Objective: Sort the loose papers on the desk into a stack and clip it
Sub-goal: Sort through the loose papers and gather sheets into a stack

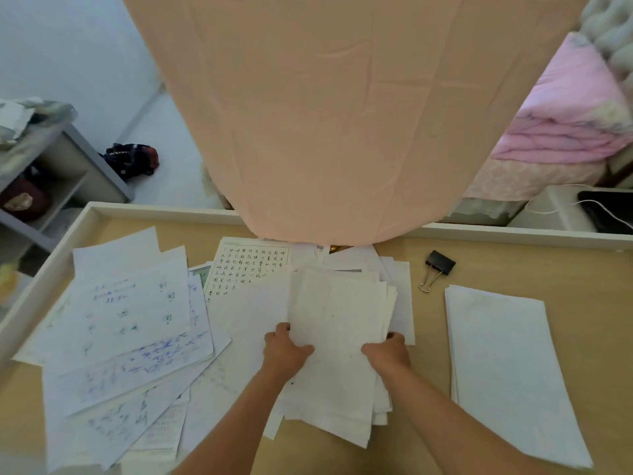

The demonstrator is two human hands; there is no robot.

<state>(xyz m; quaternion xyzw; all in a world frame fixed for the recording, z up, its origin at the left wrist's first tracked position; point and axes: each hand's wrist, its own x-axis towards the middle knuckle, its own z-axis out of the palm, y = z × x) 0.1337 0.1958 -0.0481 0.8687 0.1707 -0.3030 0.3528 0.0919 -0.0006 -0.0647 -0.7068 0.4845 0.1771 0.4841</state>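
Now | left hand point(286, 351) and right hand point(388, 354) each grip one side edge of a paper bundle point(339, 313) at the middle of the desk point(431, 365), probably to square it | loose papers point(137, 320) lie fanned on the left, not yet gathered | neat stack point(507, 365) lies right; binder clip point(440, 265) just behind it, apart, ready for clipping

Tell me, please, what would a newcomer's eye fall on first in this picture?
The two hands at the middle of the desk: the left hand and the right hand grip a bundle of papers by its sides. On the left, handwritten loose sheets lie fanned in disorder; on the right lies a neat white stack, a black binder clip beyond it. A large peach cloth hangs over the far edge.
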